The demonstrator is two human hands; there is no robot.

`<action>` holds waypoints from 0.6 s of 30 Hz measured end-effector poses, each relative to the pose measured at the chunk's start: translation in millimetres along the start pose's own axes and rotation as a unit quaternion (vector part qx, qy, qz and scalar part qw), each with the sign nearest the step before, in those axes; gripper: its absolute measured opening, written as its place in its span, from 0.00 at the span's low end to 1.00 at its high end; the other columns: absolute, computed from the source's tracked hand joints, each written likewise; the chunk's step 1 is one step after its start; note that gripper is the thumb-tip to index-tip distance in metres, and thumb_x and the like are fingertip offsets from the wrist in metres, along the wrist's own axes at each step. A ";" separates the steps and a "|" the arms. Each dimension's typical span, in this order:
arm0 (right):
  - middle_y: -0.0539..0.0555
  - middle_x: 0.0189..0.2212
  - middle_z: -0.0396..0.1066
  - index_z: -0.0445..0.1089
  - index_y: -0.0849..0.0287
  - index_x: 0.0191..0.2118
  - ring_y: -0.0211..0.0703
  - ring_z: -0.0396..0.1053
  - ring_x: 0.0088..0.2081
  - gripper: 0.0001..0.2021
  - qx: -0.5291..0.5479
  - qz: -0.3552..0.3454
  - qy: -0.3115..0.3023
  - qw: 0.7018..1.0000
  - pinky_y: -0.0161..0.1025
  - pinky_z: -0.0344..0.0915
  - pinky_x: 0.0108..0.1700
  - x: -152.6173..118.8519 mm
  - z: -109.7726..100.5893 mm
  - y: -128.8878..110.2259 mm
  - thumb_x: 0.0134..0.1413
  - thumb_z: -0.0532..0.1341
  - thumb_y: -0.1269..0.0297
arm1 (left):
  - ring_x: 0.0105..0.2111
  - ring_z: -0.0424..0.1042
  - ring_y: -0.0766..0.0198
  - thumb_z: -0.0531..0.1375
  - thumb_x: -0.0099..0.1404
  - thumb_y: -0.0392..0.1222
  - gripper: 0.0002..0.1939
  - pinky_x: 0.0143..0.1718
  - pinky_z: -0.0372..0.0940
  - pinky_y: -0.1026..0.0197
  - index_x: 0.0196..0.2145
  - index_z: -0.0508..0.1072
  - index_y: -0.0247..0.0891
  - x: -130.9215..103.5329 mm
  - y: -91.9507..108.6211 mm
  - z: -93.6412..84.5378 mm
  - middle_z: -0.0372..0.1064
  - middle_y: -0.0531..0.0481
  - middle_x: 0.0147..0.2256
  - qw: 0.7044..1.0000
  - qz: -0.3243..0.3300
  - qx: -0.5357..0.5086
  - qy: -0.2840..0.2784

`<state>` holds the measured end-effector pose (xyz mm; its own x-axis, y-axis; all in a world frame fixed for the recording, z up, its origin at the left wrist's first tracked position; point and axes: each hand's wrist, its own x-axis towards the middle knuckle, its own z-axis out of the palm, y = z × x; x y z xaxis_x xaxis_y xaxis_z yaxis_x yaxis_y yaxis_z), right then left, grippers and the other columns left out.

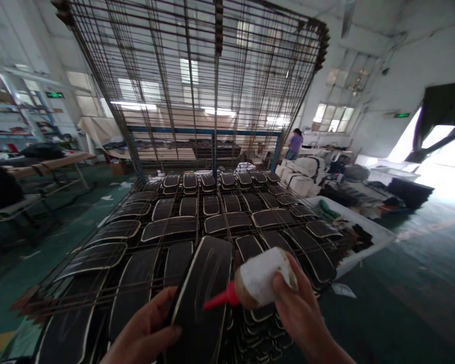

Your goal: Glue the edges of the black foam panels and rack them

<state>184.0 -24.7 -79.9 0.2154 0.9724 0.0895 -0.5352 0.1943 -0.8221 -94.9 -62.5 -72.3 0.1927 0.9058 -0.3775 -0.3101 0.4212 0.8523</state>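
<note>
My left hand (149,323) grips the left edge of a long dark panel (208,275) with pale piping along its border, tilted up toward me. In my right hand (298,303) is a glue bottle (261,278) with a white wrapped body and a red pointed nozzle. The bottle lies nearly on its side, its nozzle tip over the panel's face. Faint streaks of a wet-looking line show on the panel. Whether the tip touches the surface, I cannot tell. More dark piped panels (227,222) lie in rows on the wire rack beneath.
Hinged wire racks (216,91) stand raised behind the panels. A white bin (375,240) with cloth scraps is at the right. White bundles (303,174) and a person in purple (294,144) are farther back. A worktable (60,159) stands at left.
</note>
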 end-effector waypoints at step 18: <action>0.65 0.53 0.71 0.71 0.61 0.44 0.58 0.73 0.50 0.22 0.360 0.280 0.135 0.879 0.48 0.76 0.39 40.3 -48.6 -40.7 0.71 0.56 0.44 | 0.41 0.82 0.50 0.67 0.57 0.30 0.25 0.40 0.74 0.55 0.52 0.72 0.39 15.3 -5.0 83.3 0.83 0.44 0.42 0.987 0.037 -0.109 0.113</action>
<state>254.1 0.3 -70.1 -0.1127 0.8941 -0.4336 -0.9770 -0.1792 -0.1156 -12.8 -54.7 -52.2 -0.0427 0.9118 -0.4084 -0.5125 0.3309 0.7923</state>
